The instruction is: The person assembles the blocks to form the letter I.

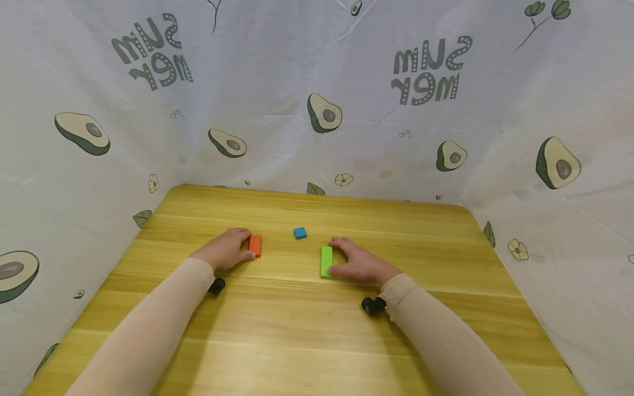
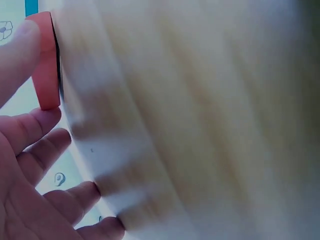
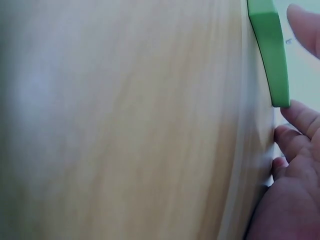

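Flat on the wooden table (image 1: 277,308) lies a red block (image 1: 255,246), and my left hand (image 1: 229,250) pinches it from its left side. The left wrist view shows the thumb over one part of the red block (image 2: 46,65) and the index fingertip against its end. My right hand (image 1: 361,263) is at the right side of a longer green block (image 1: 327,262), fingers loosely spread. In the right wrist view an index fingertip meets the end of the green block (image 3: 272,55), while the thumb stands apart from its face. A small blue block (image 1: 300,232) sits between the hands, farther back.
A white curtain (image 1: 277,66) printed with avocados and lettering hangs behind the table and along both sides. Black wrist devices, one by the left sleeve (image 1: 170,308) and one by the right sleeve (image 1: 436,324), stick out just above the tabletop.
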`<state>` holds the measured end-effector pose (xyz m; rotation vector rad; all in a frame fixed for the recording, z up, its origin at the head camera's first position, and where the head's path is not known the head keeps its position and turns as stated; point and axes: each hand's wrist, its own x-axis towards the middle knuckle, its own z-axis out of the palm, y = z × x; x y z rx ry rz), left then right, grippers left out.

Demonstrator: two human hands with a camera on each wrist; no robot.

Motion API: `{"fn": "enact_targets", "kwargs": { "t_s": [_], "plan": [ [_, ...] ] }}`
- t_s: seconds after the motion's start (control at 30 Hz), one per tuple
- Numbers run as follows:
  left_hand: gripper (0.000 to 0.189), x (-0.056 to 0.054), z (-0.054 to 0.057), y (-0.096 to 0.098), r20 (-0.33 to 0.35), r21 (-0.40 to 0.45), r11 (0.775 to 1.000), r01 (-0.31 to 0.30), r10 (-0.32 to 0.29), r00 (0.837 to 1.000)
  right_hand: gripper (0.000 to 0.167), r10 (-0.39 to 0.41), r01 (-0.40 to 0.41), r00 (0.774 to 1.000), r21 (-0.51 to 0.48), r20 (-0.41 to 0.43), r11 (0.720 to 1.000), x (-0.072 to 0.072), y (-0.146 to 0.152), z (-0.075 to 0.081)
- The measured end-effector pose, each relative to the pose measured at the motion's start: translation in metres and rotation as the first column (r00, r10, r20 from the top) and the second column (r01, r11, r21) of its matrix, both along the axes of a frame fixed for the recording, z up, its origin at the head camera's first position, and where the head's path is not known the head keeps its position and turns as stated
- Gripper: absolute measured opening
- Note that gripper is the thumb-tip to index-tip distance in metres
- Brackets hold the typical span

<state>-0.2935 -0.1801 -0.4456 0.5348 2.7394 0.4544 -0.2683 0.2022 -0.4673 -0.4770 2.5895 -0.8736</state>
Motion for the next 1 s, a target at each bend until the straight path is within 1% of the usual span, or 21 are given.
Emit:
{"fn": "enact_targets", "kwargs": {
  "t_s": [0.13,0.2,0.33,0.43,0.57,0.77,1.0],
  "plan": [
    [0.072,0.003,0.000,0.001,-0.017,0.003,0.999,0.039,-0.039,0.999,0.080,-0.007,0.007,1.000,-0.004,0.007,1.000,0.001,0.000,0.001],
    [0.071,0.006,0.000,0.004,-0.029,0.007,0.998,0.059,-0.059,0.998,0.080,-0.010,0.010,1.000,-0.003,0.007,1.000,0.000,0.000,0.001],
    [0.071,0.015,0.000,0.013,-0.035,0.027,0.996,0.084,-0.083,0.996,0.080,-0.008,0.008,1.000,-0.004,0.004,1.000,0.000,0.000,0.002],
    [0.072,0.024,0.001,0.023,-0.030,0.049,0.993,0.106,-0.104,0.994,0.079,-0.003,0.003,1.000,-0.001,0.003,1.000,0.001,-0.001,0.003],
    [0.069,0.037,0.002,0.039,-0.037,0.069,0.986,0.153,-0.150,0.988,0.079,-0.002,0.002,1.000,-0.003,0.004,1.000,0.002,-0.001,0.004],
    [0.067,0.053,0.000,0.062,-0.065,0.067,0.969,0.238,-0.234,0.970,0.079,-0.011,0.011,1.000,-0.008,0.009,1.000,0.001,-0.002,0.003],
    [0.067,0.065,0.000,0.083,-0.077,0.064,0.957,0.282,-0.277,0.958,0.079,-0.008,0.008,1.000,-0.009,0.009,1.000,0.002,-0.002,0.003]
  ]
}}
